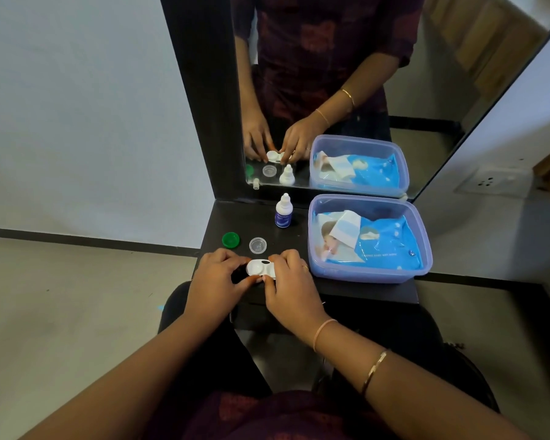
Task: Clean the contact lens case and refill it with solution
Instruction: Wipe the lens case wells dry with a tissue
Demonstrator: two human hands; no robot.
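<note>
A white contact lens case [260, 268] lies on the dark shelf [346, 289] near its front edge, both wells uncovered. My left hand [218, 281] pinches its left end between thumb and fingers. My right hand [291, 287] holds its right end the same way. A green cap [230, 240] and a clear cap [257, 245] lie just behind the case. A small white solution bottle [283, 212] with a blue label stands upright further back, its tip closed.
A translucent purple tub [372, 274] holding a blue pack of wet wipes [381, 242] fills the right half of the shelf. A mirror [346, 74] in a dark frame rises behind the shelf. A wall socket [496, 182] is at the right.
</note>
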